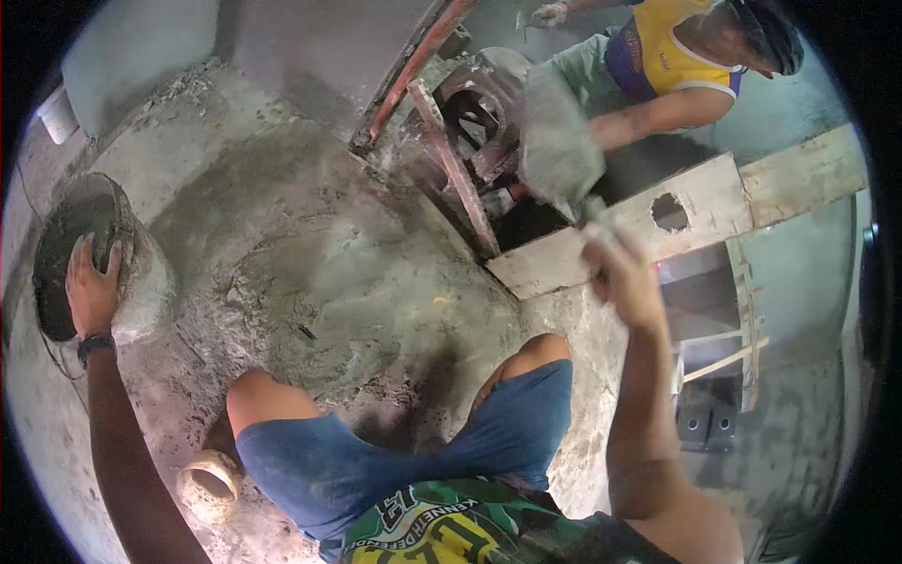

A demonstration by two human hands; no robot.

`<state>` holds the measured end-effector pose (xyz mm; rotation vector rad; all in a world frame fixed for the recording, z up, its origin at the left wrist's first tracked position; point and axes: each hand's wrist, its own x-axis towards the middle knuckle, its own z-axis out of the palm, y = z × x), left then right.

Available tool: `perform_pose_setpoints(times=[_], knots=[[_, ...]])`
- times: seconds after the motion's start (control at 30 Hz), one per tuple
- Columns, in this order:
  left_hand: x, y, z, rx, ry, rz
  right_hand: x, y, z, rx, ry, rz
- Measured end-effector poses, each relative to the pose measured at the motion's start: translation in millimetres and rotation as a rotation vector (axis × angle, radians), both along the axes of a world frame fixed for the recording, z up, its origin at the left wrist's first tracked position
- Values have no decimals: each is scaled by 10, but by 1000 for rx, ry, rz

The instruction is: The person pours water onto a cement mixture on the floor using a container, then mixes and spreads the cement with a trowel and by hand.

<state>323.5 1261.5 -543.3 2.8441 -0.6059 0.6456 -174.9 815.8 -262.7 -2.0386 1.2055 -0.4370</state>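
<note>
On the left, my left hand (pixel 92 287) lies with its fingers spread at the mouth of a tilted bucket (pixel 150 287) with grey mortar inside. Over at the right, my right hand (pixel 622 273) is closed round the handle of a trowel (pixel 561 141), raised and blurred by motion. The trowel's blade points up and away, in front of a co-worker. Between my hands, wet grey mortar (pixel 329 291) is spread over the floor in front of my knees.
A co-worker (pixel 676 66) leans in at the upper right. A wooden board (pixel 700 211) with a hole runs across the right. Red-brown bars (pixel 456 169) stand near the top centre. A round pipe-like piece (pixel 209 484) sits by my left knee.
</note>
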Motion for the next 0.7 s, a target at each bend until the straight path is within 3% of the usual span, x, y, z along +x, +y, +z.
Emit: perform_pose_setpoints(times=[0.07,0.13,0.17,0.27,0.33,0.43,0.63,0.7], knots=[[47,-9,-8,30,50,51,-68,260,-374,129,136,117],[29,-17,12,11,20,41,-36,428,-909,-172,106,473],[5,-26,-1,-10,3,35,133,704,-882,436,171,196],[60,31,-86,28,-13,46,121,645,-1686,367,388,450],[39,4,-34,8,6,44,216,748,-1885,339,397,490],[16,-8,-10,-13,23,30,271,807,-2008,282,526,518],[58,23,-62,-4,-3,30,221,710,-2209,350,439,554],[83,45,-88,-12,2,14,177,668,-2364,215,390,460]])
